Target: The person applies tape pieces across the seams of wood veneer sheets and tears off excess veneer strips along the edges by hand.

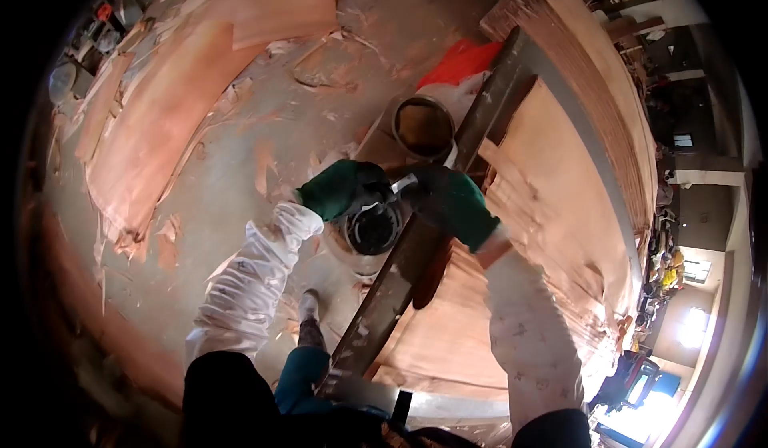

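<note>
My left hand (344, 190), in a green and black glove, is closed above a dark round container (374, 230). Beside it my right hand (454, 202), gloved the same way, is closed over the table's dark edge beam (400, 282). Between the two hands shows a small whitish strip (405, 182); both sets of fingers meet at it, but its kind is unclear. Just beyond the hands stands a round bucket (423, 126) with brown contents. Thin wood veneer sheets (552, 200) lie on the table to the right of my right hand.
A thick stack of veneer (588, 72) stands along the table's far side. Large veneer sheets (168, 120) and torn scraps cover parts of the floor (216, 184) on the left. A red cloth or bag (456, 62) lies behind the bucket.
</note>
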Demonstrator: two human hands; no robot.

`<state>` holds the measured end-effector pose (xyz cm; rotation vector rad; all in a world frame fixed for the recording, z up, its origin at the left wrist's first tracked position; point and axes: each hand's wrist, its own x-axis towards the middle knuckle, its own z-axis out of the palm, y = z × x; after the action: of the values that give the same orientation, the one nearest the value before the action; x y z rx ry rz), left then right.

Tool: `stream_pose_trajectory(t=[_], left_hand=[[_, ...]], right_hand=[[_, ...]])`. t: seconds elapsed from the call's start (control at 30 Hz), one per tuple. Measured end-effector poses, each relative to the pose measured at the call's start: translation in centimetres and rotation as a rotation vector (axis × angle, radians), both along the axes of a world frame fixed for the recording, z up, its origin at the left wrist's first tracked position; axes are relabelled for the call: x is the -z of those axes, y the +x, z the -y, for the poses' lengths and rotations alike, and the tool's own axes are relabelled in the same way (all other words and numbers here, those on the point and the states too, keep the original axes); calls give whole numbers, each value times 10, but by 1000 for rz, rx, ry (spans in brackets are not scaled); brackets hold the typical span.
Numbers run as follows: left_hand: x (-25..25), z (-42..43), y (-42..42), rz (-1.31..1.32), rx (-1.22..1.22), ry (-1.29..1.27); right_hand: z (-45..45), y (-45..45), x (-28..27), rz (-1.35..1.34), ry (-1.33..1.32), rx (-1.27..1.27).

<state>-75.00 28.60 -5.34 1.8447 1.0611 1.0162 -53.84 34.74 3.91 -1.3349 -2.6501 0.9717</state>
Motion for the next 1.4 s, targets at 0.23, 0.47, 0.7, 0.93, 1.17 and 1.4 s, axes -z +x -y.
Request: stream_pose_trajectory(t=[0.23,0.47,0.7,0.93,1.17,1.4], left_hand=[[4,-43,-4,706,221,-898],[8,-74,-2,521,231,-850],[28,-93,-20,348,219,-736],[68,-76,-92,455,108,-660],[43,-76,-46,-506,-717,344],[73,-109,27,11,-431,72]], right_hand=[[-50,32,-47,-410,-248,348],[-77,-3,-30,-255,-2,67],[-112,-29,32,107,154,-263],[-141,-27,76,-87,-58,264],[-139,-24,74,-273,-506,604],[-127,-26,43,-346,-595,583]])
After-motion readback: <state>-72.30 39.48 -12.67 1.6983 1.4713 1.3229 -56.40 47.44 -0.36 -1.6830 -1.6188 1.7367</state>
